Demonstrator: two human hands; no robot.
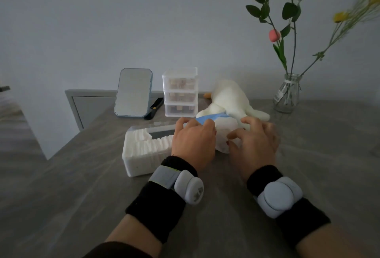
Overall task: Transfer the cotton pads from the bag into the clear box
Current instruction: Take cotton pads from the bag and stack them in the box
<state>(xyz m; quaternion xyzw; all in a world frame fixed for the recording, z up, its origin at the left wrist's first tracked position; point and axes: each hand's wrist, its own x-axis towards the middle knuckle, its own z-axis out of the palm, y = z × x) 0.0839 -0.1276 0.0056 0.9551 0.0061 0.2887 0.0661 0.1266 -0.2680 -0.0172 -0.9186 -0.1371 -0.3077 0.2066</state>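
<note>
The clear box point(144, 155) stands on the grey worktop point(92, 206), and all places here are given from this box. It is filled with rows of white cotton pads point(148, 146) standing on edge; only a gap at its back part shows no pads. Just to the right of the box, touching its right end or very near it, lies the bag point(225, 128), white and soft, with a blue strip point(213, 117) along its top. The left hand point(193, 144) is between the box and the bag; its grip is closed on the bag's upper edge, with the fingers curled over the blue strip. The right hand point(255, 144) is further right from the box, on the other side of the bag; its fingers are bent over the bag and the thumb lies against the white film, so its grip holds the bag too. Whether any pads are between the fingers, I cannot tell. Both wrists carry black bands with a grey device point(189, 189). Behind the box stand a small mirror point(133, 92) and a clear drawer unit point(180, 93). Behind the bag, to the back right of the box, lies a white plush toy point(232, 97), and far right of it is a glass vase point(287, 95) with flowers.
</note>
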